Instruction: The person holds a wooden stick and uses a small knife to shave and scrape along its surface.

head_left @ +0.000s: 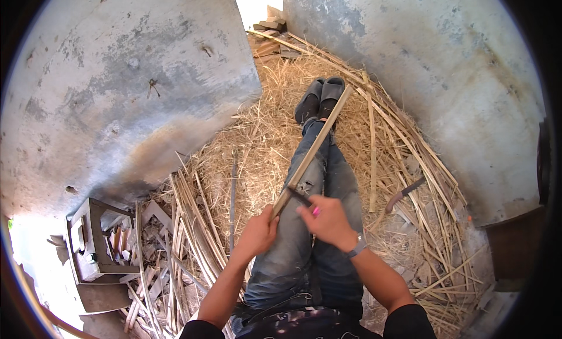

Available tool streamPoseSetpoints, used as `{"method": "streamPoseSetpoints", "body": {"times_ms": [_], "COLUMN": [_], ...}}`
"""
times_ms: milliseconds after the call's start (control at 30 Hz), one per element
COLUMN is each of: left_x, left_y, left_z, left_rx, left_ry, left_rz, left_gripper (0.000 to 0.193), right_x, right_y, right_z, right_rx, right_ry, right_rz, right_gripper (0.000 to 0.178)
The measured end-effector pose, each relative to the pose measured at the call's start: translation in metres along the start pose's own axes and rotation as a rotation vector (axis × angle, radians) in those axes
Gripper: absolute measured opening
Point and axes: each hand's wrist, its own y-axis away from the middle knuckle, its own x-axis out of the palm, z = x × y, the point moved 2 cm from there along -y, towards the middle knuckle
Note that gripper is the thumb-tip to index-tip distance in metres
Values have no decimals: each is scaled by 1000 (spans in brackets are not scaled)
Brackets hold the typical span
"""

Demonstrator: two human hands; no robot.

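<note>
A long, pale bamboo strip (319,139) slants across my outstretched legs, its far end beside the grey slippers (332,91). Its near end is held by my left hand (258,233), fingers closed around it above my left thigh. My right hand (332,224) is wrapped around the handle of a knife. The dark blade of this knife (300,197) meets the strip just beyond my left fingers. A bit of pink shows at the handle; my fist hides the rest. A watch sits on my right wrist (356,245).
Curly shavings (257,134) cover the floor around my legs. Long strips (196,213) lie bundled at the left, and more strips (421,155) are strewn along the right wall. Another knife (405,193) rests among those. A wooden frame (88,239) stands at the far left beside scraps.
</note>
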Motion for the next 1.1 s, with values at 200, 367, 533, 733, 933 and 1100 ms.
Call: {"method": "streamPoseSetpoints", "body": {"times_ms": [200,367,533,733,933,1100], "left_x": [-19,-19,-18,-16,-17,-16], "left_y": [6,-3,-11,-24,-30,-29], "left_z": [8,15,16,11,7,1], "left_rx": [-75,1,-1,-1,-39,-77], "left_ry": [205,149,100,29,44,37], "left_rz": [209,166,139,159,159,192], "left_gripper": [29,33,38,40,42,44], "right_x": [-68,-73,-79,-59,-16,5], "right_y": [-35,-68,-105,-115,-81,-55], "right_z": [-84,-94,-101,-114,-75,-75], "right_rx": [174,174,144,179,139,204], "right_ry": [75,105,283,391,319,282], "right_rz": [-491,-461,-455,-432,-298,-304], "right_gripper": [37,41,44,44,42,44]}}
